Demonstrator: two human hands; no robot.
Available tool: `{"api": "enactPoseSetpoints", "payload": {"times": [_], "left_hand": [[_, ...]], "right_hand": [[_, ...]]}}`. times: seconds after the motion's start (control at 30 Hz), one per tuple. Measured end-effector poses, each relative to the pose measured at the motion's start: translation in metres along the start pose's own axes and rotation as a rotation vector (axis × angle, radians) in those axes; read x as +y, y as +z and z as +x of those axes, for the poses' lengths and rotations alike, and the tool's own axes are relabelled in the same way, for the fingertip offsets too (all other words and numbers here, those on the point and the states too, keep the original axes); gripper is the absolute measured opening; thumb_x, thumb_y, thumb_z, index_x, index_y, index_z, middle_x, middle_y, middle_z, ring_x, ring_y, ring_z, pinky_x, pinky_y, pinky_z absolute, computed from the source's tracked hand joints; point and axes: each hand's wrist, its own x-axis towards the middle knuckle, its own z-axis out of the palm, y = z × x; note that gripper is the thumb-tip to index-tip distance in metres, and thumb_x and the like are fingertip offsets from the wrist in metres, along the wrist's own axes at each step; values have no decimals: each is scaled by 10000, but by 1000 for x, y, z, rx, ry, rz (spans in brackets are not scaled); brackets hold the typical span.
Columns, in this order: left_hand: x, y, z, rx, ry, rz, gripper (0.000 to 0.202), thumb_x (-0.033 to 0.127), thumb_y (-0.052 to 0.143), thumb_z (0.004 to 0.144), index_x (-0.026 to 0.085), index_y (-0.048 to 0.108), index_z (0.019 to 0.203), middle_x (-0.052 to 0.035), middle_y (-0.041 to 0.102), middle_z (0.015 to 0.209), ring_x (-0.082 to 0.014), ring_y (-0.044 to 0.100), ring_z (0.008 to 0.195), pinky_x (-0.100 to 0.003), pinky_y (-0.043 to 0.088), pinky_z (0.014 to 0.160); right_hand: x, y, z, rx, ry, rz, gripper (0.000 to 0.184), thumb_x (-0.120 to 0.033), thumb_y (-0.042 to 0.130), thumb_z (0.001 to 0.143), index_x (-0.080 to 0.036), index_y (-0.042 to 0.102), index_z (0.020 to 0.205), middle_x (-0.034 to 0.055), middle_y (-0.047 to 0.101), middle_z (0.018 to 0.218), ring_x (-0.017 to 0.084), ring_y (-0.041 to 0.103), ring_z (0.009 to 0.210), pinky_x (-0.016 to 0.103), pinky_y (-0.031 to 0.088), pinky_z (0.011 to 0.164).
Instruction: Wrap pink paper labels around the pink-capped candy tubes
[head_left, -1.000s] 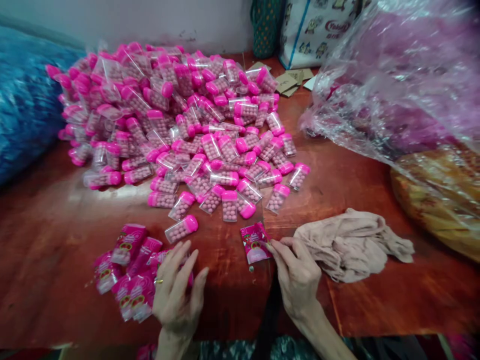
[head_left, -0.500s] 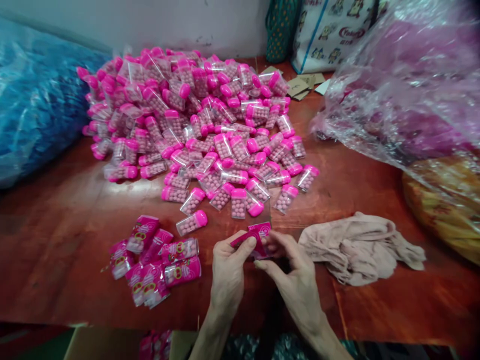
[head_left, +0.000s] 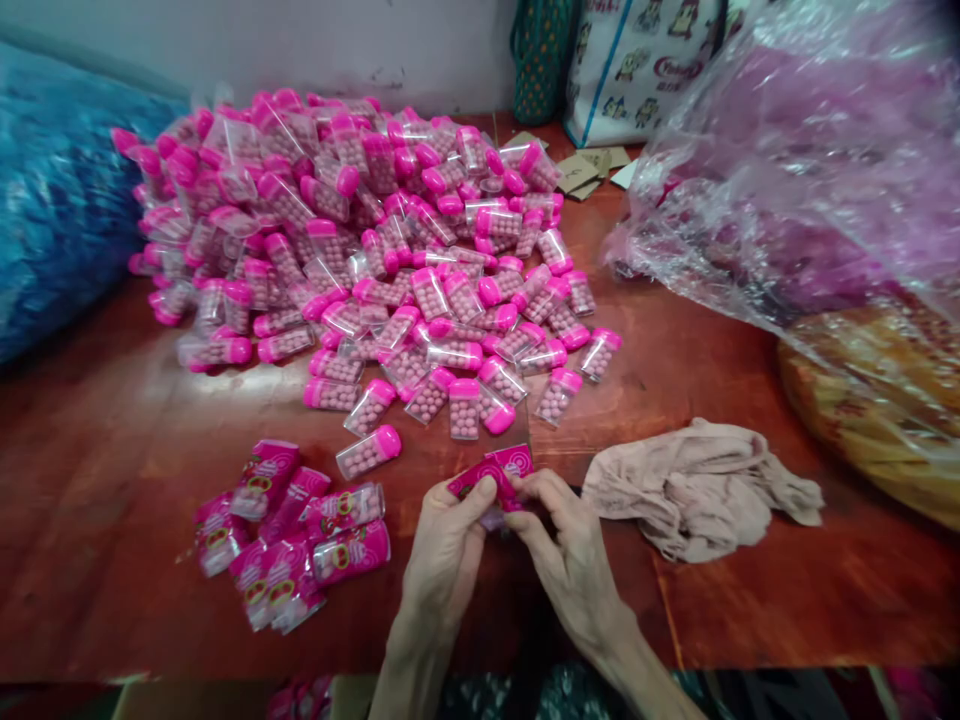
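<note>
My left hand (head_left: 448,545) and my right hand (head_left: 564,545) meet at the near middle of the red table (head_left: 750,590). Both pinch a small pink printed label sleeve (head_left: 496,475) between thumb and fingers. Just beyond it lies a big heap of clear candy tubes with pink caps (head_left: 360,240), and one loose tube (head_left: 367,452) lies nearest my left hand. A small group of tubes wrapped in pink labels (head_left: 292,540) lies to the left of my left hand.
A beige cloth (head_left: 697,490) lies crumpled right of my hands. A large clear plastic bag of pink goods (head_left: 810,170) fills the right side, above a yellow bag (head_left: 877,400). A blue plastic bag (head_left: 52,210) lies at the left. Printed bags (head_left: 637,60) and card scraps stand at the back.
My left hand left the wrapped tubes and came over to the label sleeve, which my right hand lifted off the table. Both now pinch it together.
</note>
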Motion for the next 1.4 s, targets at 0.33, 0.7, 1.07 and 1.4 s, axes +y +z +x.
{"api": "enactPoseSetpoints", "payload": {"times": [0.33,0.7,1.07,1.4], "left_hand": [[4,3,-6,93,17,0,93,173,765,556,137,702,613,-28,663,585,-127,600,564,-217,492,573],[16,-11,5,225,366,144,89,194,772,548,156,696,573,16,625,549,-77,517,524,-175,430,527],[15,-18,6,182,350,59,300,288,798,519,146,645,734,-8,641,618,-112,561,554,-207,455,536],[38,-32,6,421,450,-89,228,168,783,526,121,646,702,1,662,618,-93,600,561,-179,502,568]], "right_hand": [[-9,6,-2,-57,-146,-39,213,-145,473,884,-160,537,681,8,522,645,130,497,612,245,377,573],[-15,-2,6,-87,-209,-347,253,-338,493,876,-131,594,980,80,614,792,208,529,742,322,432,650],[-21,19,12,-76,-193,-233,290,-204,430,908,-145,590,674,35,561,613,154,508,596,260,397,558],[-30,38,54,29,-139,-660,299,-440,472,865,-166,582,912,81,633,720,207,595,660,270,412,556]]}}
